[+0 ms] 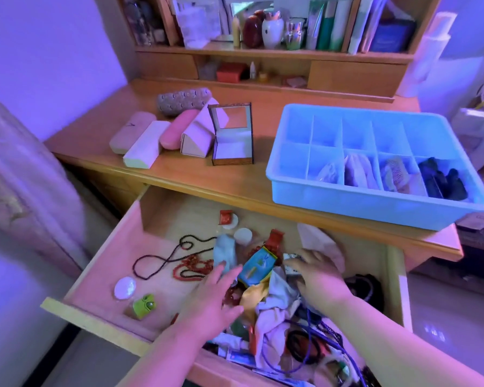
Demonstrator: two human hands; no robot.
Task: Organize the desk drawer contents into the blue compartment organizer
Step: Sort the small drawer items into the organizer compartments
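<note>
Wooden counter [235,174] carries the blue organizer [375,202]; below it, I sort the drawer [118,263], both hands [221,291] spread, holding nothing, next picking one item.

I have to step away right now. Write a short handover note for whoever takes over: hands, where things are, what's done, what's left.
Left hand: open, over the drawer clutter, holding nothing.
Right hand: open, fingers on the pile beside the blue-and-yellow packet.
Blue organizer is on the desk; four front compartments hold items, the rest look empty.
Left in the drawer: bead necklaces, cloths, cords, green clip, small discs.
</note>
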